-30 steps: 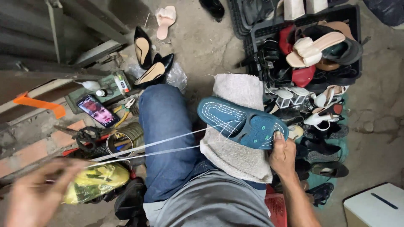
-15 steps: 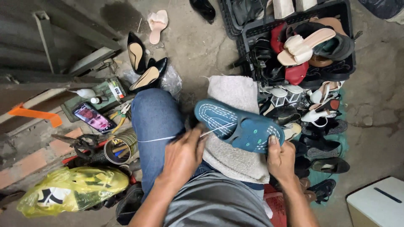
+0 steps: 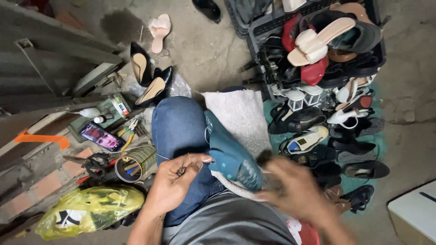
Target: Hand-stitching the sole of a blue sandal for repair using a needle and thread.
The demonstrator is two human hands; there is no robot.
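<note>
Left hand near, fingers pinched shut on small dark tool, likely awl, at teal shoe sole. Right hand blurred beside sole's near end; grip cannot tell. One sole, teal, speckled, tilted on edge across white towel on lap, against jeans knee. Left: one yellow bag, one tin, one phone. Farther: two black heels, one pink sandal, one crate of shoes.
</note>
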